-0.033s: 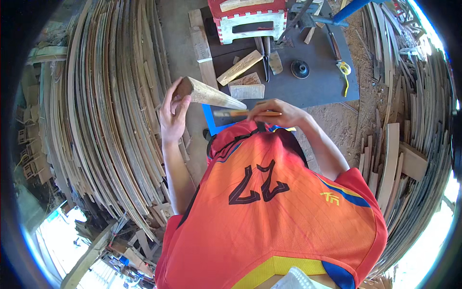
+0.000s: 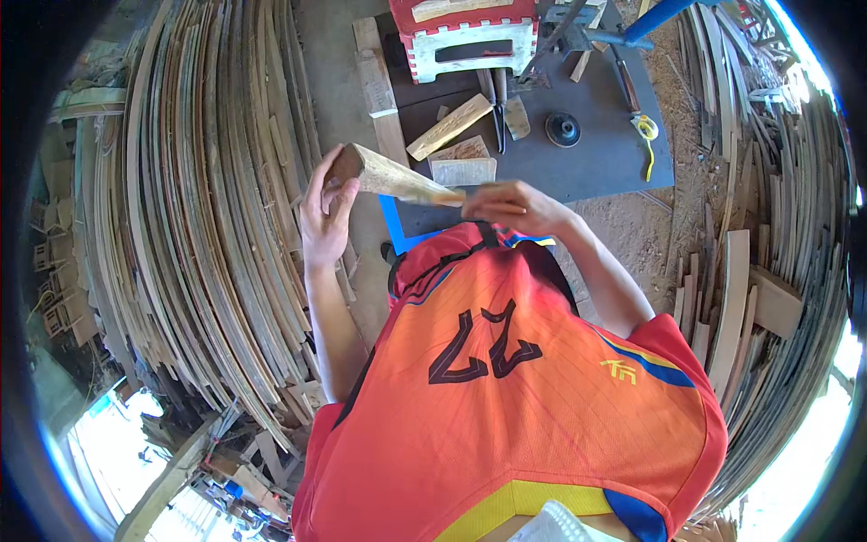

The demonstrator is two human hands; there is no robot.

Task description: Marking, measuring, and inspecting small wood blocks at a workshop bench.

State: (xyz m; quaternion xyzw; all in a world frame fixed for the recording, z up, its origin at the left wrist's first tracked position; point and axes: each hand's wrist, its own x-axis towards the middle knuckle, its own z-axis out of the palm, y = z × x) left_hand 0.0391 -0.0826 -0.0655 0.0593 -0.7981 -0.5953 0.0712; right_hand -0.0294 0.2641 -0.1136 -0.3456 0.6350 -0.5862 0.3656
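Note:
My left hand [image 2: 329,203] is closed around the thick end of a tapered piece of wood [image 2: 388,176], which points to the right with its dark end face toward my palm. In my closed right hand [image 2: 519,208] is a slim paintbrush [image 2: 446,198], its tip smeared by motion. The brush lies over the narrow end of the wood and seems to touch it; the exact contact is too blurred to tell. My fingers hide most of the brush handle.
Beyond my hands, a dark tabletop [image 2: 596,163] holds wood offcuts [image 2: 450,126], a round black object [image 2: 563,129], a yellow tape measure [image 2: 646,131] and a red-and-white step stool [image 2: 474,50]. Long wooden strips [image 2: 208,181] are stacked at left, more boards [image 2: 736,307] at right.
The paintbrush has moved up from below the wood onto its narrow end, its tip tilting upward. My left hand and the wood have stayed put.

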